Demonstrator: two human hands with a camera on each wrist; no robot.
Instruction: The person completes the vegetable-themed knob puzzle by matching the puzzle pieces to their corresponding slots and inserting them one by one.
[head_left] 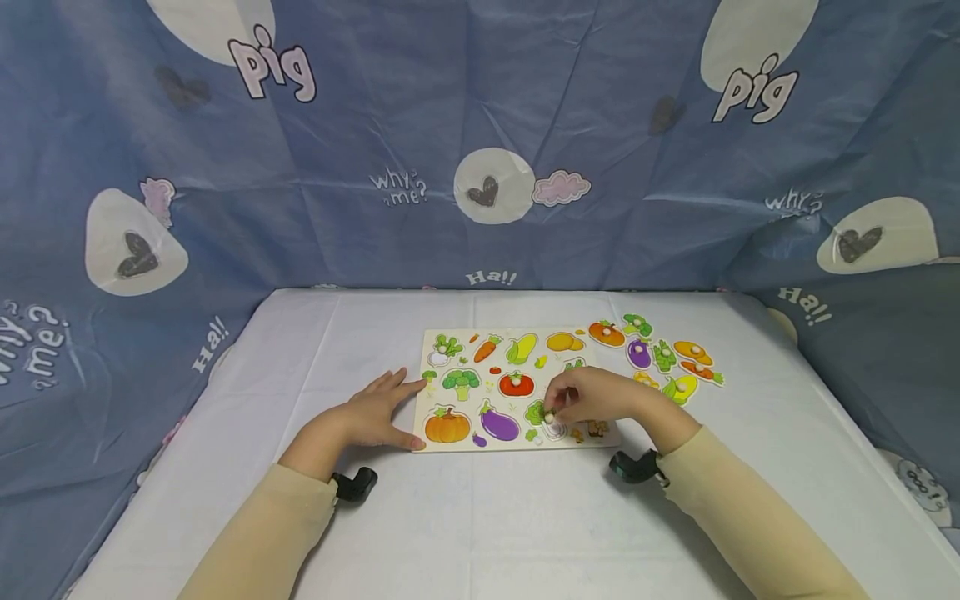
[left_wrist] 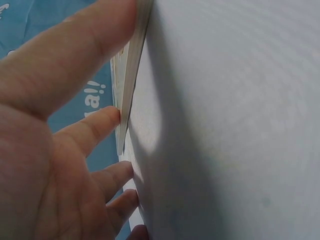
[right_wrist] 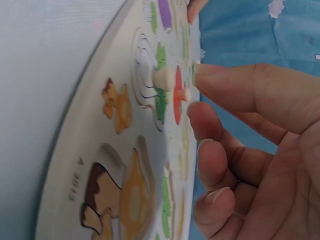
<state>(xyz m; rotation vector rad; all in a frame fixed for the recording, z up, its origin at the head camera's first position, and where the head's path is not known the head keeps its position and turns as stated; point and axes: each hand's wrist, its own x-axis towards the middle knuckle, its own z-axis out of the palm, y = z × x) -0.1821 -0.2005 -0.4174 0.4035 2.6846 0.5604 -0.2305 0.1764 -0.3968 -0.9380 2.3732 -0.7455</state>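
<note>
A wooden vegetable puzzle board (head_left: 480, 447) lies flat on the white table. My left hand (head_left: 377, 412) is spread at its left edge, the thumb and a straight finger touching the edge in the left wrist view. Over the board's right part is my right hand (head_left: 596, 393), its fingers loosely bent. In the right wrist view its thumb and fingertips stand just off the pale knob (right_wrist: 164, 79) of a white-and-green leafy vegetable piece (right_wrist: 145, 75), which sits at its slot. A red tomato piece (head_left: 516, 384) with a knob is in the board's middle. My right hand hides part of the board.
Several loose knobbed pieces lie right of the board, among them a pumpkin (head_left: 606, 334), an eggplant (head_left: 639, 353), a broccoli (head_left: 637, 324), a carrot (head_left: 702, 372) and a corn (head_left: 681, 389). A blue printed cloth (head_left: 420, 242) hangs behind the table (head_left: 495, 525).
</note>
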